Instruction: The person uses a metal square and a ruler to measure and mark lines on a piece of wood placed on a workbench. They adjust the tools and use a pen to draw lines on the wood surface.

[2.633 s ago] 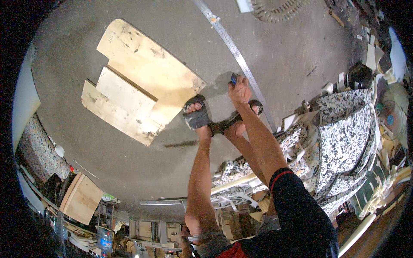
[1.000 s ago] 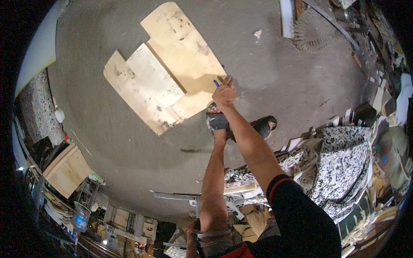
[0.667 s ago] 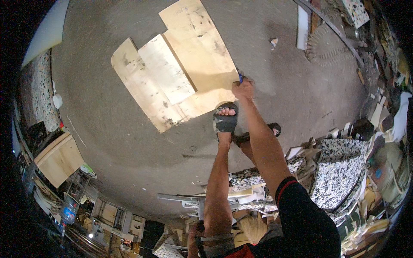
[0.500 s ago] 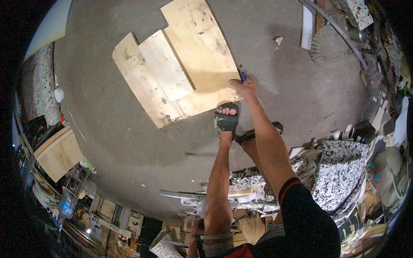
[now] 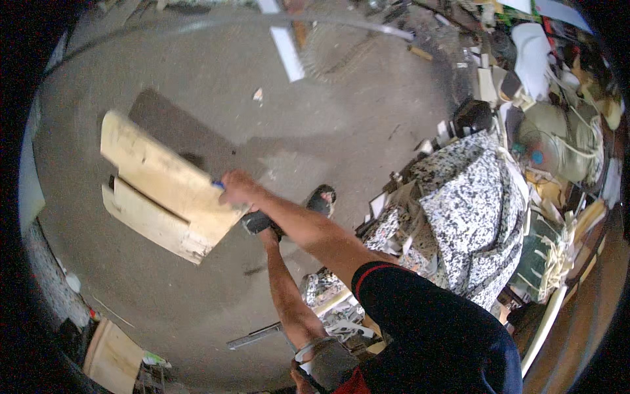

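Note:
My right hand [image 5: 239, 189] is closed on the near right corner of a pale plywood panel [image 5: 157, 174]. A small blue object [image 5: 218, 185], pen-like in shape, sticks out by the fingers of that hand. The panel has a stepped outline, dark smudges and a dark slot-like line along it. It is tilted, with its far edge raised off the floor and a shadow beyond it. Only a sliver of my left hand [image 5: 300, 382] shows low by my knee, its fingers hidden.
My sandaled feet [image 5: 320, 200] stand close to the panel's near end. Black-and-white speckled foam [image 5: 469, 217] is heaped at right among scraps. A metal bar [image 5: 256, 336] lies near my leg. A white strip [image 5: 282, 46] lies far off, and a wooden board [image 5: 113, 354] stands lower left.
The panel, earlier flat on the floor, is now lifted and tilted by my right hand. My view has swung to the right, bringing more of the foam heap into sight.

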The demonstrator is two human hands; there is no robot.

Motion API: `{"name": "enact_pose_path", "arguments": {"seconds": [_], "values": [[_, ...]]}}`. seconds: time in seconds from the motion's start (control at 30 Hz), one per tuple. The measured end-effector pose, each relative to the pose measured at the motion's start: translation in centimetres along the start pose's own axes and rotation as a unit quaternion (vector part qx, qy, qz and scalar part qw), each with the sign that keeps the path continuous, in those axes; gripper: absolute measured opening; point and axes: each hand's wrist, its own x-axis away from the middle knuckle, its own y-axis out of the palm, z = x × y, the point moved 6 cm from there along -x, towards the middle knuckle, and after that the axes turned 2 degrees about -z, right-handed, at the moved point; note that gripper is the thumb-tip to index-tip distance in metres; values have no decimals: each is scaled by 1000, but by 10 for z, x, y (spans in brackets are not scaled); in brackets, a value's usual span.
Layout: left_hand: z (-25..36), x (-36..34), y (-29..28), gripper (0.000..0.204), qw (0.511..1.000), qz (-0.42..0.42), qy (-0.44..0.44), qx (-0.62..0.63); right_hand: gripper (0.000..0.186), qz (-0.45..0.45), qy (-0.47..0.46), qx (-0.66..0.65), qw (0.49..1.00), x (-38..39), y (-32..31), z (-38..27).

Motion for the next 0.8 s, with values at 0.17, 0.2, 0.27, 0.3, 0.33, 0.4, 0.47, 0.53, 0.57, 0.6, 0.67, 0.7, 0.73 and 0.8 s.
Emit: {"name": "enact_pose_path", "arguments": {"seconds": [0.17, 0.2, 0.27, 0.3, 0.33, 0.4, 0.47, 0.53, 0.57, 0.6, 0.67, 0.7, 0.73, 0.8], "values": [[23, 331, -162, 55, 935, -131, -319, 83, 26, 15, -109, 131, 985, 96, -61, -142], [24, 364, -182, 55, 915, -135, -367, 96, 20, 30, -123, 120, 985, 118, -75, -165], [32, 383, -203, 55, 891, -135, -416, 122, 17, 37, -186, 135, 972, 156, -107, -199], [39, 379, -209, 56, 886, -137, -422, 132, 16, 68, -222, 138, 963, 174, -122, -216], [49, 365, -210, 56, 883, -136, -424, 148, 15, 97, -258, 142, 951, 188, -139, -227], [79, 342, -218, 57, 879, -134, -422, 178, 14, 121, -308, 176, 927, 212, -168, -238], [117, 325, -221, 53, 876, -103, -435, 182, 15, 159, -346, 218, 899, 225, -194, -236], [158, 323, -230, 49, 872, -60, -469, 124, 19, 186, -388, 226, 874, 235, -218, -220], [181, 318, -225, 53, 874, -68, -460, 143, 21, 196, -409, 229, 861, 241, -229, -207], [205, 315, -215, 57, 874, -74, -453, 161, 21, 271, -429, 226, 831, 251, -245, -193], [257, 314, -194, 76, 887, -23, -451, 93, 23, 410, -459, 219, 757, 274, -279, -162], [286, 309, -178, 80, 894, 29, -432, 117, 24, 317, -431, 144, 832, 259, -302, -138], [315, 318, -173, 83, 895, 76, -420, 133, 24, 206, -387, 63, 897, 251, -314, -117], [363, 313, -130, 90, 864, 100, -439, 227, 26, 47, -261, 23, 964, 259, -330, -78]]}}
